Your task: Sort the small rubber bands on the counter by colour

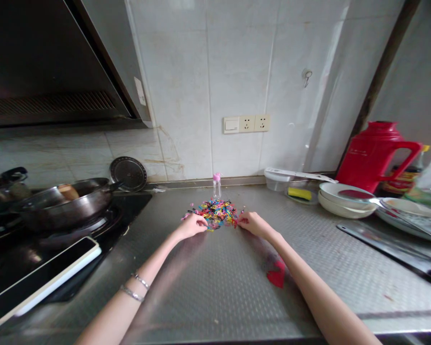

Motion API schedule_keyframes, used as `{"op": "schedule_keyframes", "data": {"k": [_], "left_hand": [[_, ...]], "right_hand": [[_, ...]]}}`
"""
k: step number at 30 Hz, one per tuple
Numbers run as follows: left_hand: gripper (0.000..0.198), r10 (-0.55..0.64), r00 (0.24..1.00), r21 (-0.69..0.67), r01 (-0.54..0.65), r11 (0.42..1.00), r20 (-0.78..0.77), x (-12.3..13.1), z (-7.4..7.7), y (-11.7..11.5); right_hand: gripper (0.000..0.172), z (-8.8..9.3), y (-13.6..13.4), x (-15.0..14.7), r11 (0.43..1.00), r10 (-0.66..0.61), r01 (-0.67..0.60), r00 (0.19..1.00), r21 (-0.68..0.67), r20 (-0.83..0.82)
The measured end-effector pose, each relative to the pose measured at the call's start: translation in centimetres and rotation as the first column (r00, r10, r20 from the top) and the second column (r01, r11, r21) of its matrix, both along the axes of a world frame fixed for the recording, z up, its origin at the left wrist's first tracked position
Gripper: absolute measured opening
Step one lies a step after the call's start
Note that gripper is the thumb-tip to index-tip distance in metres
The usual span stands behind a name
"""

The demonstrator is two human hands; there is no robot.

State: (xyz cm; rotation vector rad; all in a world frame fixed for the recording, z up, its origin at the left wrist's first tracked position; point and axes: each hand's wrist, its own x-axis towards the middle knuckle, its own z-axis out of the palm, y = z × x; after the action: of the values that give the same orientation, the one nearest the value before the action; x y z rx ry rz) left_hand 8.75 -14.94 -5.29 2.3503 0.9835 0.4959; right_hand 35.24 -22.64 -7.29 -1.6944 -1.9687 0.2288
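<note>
A heap of small rubber bands (218, 211) in many colours lies on the steel countertop between my two hands. At its left edge is my left hand (193, 225), fingers curled together at the bands; what the fingertips hold is too small to make out. My right hand (252, 224) pinches at the right edge, where a red rubber band (236, 223) shows at its fingertips. Just behind the heap a small clear bottle (217, 189) with a pink cap stands upright near the wall. A red-and-clear plastic wrapper (276, 274) lies beside my right forearm.
On the left, a stove holds a metal pan (66, 203) and a white-edged phone (45, 278). To the right are a plastic tub (277, 182), yellow sponge (299, 193), stacked bowls (345, 203), a cleaver (388, 247) and a red thermos jug (371, 155). A range hood overhangs the stove.
</note>
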Motion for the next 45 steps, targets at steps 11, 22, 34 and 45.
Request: {"op": "schedule_keyframes", "data": {"k": [11,22,34,45], "left_hand": [[0.015,-0.071,0.993,0.123,0.082,0.989,-0.090,0.4,-0.4,-0.5],[0.016,-0.213,0.974,-0.076,0.207,0.975,-0.075,-1.1,1.1,-0.1],[0.017,-0.267,0.953,-0.223,0.232,0.947,-0.145,-1.6,1.7,-0.4],[0.023,-0.265,0.956,-0.318,0.214,0.923,-0.126,-1.9,1.9,-0.4]], "right_hand": [[0.015,0.6,-0.3,-0.2,0.999,0.013,-0.015,0.999,0.035,0.042],[0.018,0.4,-0.2,-0.3,0.997,0.078,-0.078,0.996,-0.002,-0.036],[0.015,0.3,-0.2,-0.9,0.990,0.143,-0.143,0.990,0.020,0.016],[0.011,0.6,-0.2,-0.9,0.984,0.177,-0.178,0.984,0.032,0.016]]}}
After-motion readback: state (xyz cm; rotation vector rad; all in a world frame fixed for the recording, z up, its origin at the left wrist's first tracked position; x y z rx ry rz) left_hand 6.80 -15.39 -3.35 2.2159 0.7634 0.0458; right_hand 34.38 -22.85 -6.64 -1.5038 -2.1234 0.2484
